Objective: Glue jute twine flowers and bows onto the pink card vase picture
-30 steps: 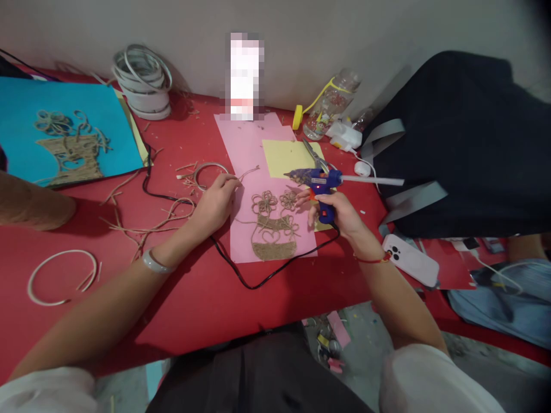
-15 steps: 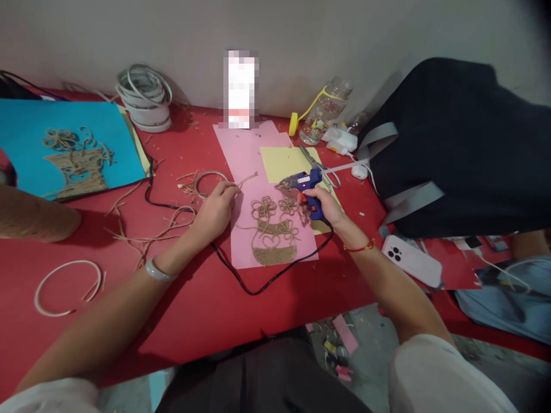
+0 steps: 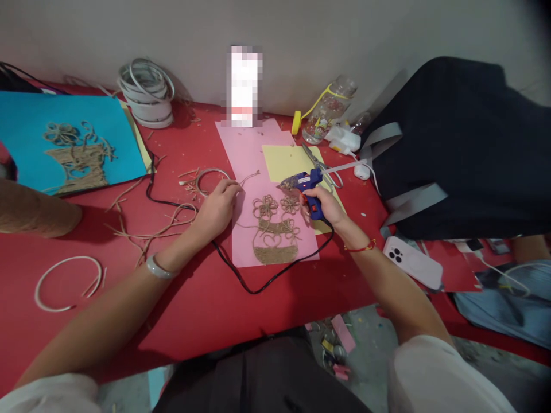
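Observation:
My right hand (image 3: 322,205) is wrapped round the handle of a blue hot glue gun (image 3: 306,182), whose nozzle points left above the pink paper (image 3: 247,155). A clear glue stick (image 3: 344,167) juts from its back. My left hand (image 3: 220,207) pinches a thin piece of twine (image 3: 249,176) at the paper's left edge; its loose end extends up and right. Between the hands, a twine design (image 3: 275,255) lies on the pink paper, with a band, a heart outline and a twine flower (image 3: 265,206) near its top.
Scissors (image 3: 318,160) lie on yellow paper (image 3: 279,158). A bottle (image 3: 329,109), a black bag (image 3: 456,149) and a phone (image 3: 413,262) are to the right. Blue paper (image 3: 26,126) bears another twine piece at left. The black cord (image 3: 258,291) loops in front.
Both hands keep their grips, and the glue gun stays almost in place over the paper. The whole view has shifted slightly.

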Tool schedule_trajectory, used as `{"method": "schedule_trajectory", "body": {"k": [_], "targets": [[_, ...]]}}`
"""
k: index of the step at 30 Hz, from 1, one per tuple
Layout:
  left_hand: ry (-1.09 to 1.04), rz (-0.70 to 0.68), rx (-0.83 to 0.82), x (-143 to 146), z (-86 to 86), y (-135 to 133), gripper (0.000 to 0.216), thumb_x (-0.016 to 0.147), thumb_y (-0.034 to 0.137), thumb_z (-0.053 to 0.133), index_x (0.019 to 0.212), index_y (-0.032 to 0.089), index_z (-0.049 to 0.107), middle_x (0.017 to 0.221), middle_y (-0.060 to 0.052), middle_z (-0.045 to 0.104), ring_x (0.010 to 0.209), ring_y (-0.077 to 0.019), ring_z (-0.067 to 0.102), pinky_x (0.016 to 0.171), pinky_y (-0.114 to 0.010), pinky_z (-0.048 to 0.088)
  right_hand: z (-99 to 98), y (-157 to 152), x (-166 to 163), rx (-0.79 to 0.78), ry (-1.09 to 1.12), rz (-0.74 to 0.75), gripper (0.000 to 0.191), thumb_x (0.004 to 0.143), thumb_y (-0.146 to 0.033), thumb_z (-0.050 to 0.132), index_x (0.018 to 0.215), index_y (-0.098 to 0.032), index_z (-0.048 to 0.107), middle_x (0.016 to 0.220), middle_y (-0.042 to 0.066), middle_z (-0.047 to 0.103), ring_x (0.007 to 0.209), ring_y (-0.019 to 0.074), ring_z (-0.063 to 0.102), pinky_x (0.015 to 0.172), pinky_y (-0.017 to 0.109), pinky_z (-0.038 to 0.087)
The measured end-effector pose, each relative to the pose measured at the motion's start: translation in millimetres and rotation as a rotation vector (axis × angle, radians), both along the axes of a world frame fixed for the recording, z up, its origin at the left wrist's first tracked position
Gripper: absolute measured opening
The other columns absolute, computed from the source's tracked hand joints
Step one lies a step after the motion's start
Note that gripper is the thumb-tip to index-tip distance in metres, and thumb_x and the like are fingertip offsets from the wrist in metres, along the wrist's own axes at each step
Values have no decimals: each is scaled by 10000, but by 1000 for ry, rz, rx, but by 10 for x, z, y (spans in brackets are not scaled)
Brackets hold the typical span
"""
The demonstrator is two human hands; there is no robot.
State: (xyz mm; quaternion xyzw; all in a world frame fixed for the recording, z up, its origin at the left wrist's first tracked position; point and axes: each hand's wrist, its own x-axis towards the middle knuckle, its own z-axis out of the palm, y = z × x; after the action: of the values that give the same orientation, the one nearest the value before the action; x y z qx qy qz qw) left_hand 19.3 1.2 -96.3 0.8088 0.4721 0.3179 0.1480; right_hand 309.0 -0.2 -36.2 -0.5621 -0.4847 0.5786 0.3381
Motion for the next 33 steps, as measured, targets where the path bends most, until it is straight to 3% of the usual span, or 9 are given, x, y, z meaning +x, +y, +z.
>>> {"method": "schedule_trajectory", "body": {"k": [19,33], "targets": [[4,-18,-19,-9,-13,8,364,940,55,393,1198,95,647,1298,-173,606,1184,-260,610,1045,-420,520,10,-51,52,-20,9,-26,246,668,-424,595,566,-210,529,489,-4,495,417,112,432,379,251,328],[12,-4,-16,5,31,-7,341,946,71,400,1173,120,650,1278,-159,617,1159,-258,619,1016,-434,538,24,-127,57,-16,27,57,296,730,-392,574,515,-192,534,451,7,507,387,110,446,393,252,331]]}}
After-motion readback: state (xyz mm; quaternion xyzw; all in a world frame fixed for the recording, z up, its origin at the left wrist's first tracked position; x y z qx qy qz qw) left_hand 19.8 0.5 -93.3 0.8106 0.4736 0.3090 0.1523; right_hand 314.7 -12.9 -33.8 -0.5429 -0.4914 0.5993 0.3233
